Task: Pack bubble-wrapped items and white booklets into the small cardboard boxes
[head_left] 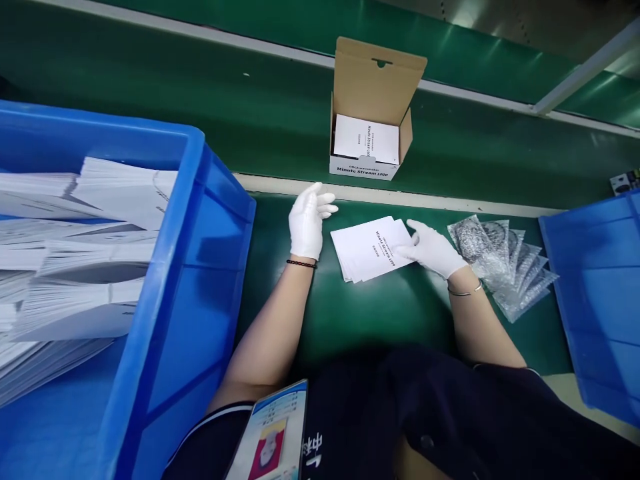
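Both my hands wear white gloves. My left hand (308, 221) is raised near the table's back strip, fingers spread and nothing in it. My right hand (431, 248) grips the right edge of a small stack of white instruction booklets (357, 250), with the thumb on the top cover; its lower fingers are partly hidden. The stack is slightly fanned, and the top cover reads "Minute Stream 1000". Behind it an open carton (363, 168) with its brown lid up holds another white booklet (367, 139) lying on top.
At the left stands a blue bin (197, 267) with several bundles of white booklets (95, 257). Clear bubble-wrap bags (505, 263) lie fanned to the right of my right hand. Another blue bin (595, 293) stands at the right edge. The table (345, 320) is green.
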Available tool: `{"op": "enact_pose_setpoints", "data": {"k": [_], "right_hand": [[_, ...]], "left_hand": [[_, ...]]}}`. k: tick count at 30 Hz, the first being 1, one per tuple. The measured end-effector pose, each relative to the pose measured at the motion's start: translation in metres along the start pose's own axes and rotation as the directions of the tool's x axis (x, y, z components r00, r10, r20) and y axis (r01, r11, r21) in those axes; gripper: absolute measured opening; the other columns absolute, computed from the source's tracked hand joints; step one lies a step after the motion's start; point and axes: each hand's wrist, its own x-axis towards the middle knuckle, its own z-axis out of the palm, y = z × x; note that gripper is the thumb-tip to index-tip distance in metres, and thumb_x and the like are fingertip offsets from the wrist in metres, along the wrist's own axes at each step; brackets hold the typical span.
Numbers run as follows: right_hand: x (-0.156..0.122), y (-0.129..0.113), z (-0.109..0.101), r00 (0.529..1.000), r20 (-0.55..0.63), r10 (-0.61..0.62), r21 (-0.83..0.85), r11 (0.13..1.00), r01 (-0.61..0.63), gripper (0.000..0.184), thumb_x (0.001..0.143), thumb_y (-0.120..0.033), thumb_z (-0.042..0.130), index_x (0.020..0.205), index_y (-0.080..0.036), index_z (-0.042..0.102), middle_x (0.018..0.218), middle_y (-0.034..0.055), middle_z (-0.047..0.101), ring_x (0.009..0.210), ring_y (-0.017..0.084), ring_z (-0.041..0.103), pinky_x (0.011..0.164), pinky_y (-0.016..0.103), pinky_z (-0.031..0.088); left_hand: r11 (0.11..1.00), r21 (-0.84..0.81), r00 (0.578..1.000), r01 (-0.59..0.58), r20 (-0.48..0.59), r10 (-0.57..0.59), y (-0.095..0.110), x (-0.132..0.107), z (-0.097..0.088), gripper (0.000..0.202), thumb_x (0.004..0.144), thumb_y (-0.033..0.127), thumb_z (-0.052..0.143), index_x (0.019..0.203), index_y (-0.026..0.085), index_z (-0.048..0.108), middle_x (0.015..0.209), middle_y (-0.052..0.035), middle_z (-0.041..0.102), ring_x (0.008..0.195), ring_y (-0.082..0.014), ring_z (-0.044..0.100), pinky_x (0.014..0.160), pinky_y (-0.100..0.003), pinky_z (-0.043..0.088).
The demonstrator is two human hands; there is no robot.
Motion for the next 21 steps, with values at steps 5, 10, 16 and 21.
{"op": "enact_pose_setpoints", "data": {"k": [5,10,16,21], "right_hand": [[-0.006,0.026,-0.006,0.971,-0.211,0.112,0.519,0.854,0.015,0.030,0.081,-0.044,0.063,0.094,-0.017,0.060,0.084,0.0044,0.063,0.077,0.025,0.060,0.065,0.034,0.050],[-0.012,-0.006,-0.007,0.900,-0.420,0.116,0.538,0.831,0.144,0.026,0.084,-0.044,0.058,0.090,-0.019,0.060,0.091,0.0057,0.065,0.082,0.026,0.060,0.067,0.035,0.052],[-0.012,-0.022,0.004,0.902,-0.409,-0.134,0.366,0.882,0.297,0.031,0.092,-0.048,0.050,0.099,-0.021,0.063,0.093,0.0030,0.065,0.085,0.025,0.061,0.080,0.038,0.051],[-0.026,0.035,-0.050,0.876,-0.481,-0.037,-0.009,0.999,0.038,0.036,0.091,-0.049,0.057,0.107,-0.018,0.067,0.110,0.0110,0.061,0.101,0.031,0.057,0.090,0.045,0.047]], "left_hand": [[0.997,0.050,0.997,-0.056,0.063,0.053,0.001,-0.002,-0.001,0.034,0.088,0.041,0.059,0.111,0.017,0.066,0.095,-0.0093,0.070,0.073,-0.0143,0.065,0.069,-0.023,0.049],[0.998,0.065,0.979,0.015,0.202,-0.028,0.008,-0.009,0.004,0.040,0.083,0.047,0.063,0.112,0.018,0.067,0.100,-0.0101,0.070,0.081,-0.0164,0.067,0.075,-0.025,0.051],[0.961,0.277,0.946,-0.008,0.313,-0.082,0.010,-0.015,0.003,0.046,0.062,0.036,0.084,0.100,0.013,0.071,0.107,-0.0103,0.070,0.103,-0.0267,0.064,0.091,-0.034,0.051],[0.995,-0.089,0.996,0.034,0.090,-0.026,0.006,-0.001,-0.001,0.032,0.077,0.032,0.073,0.107,0.021,0.066,0.123,-0.0070,0.064,0.121,-0.0231,0.056,0.102,-0.035,0.048]]}}
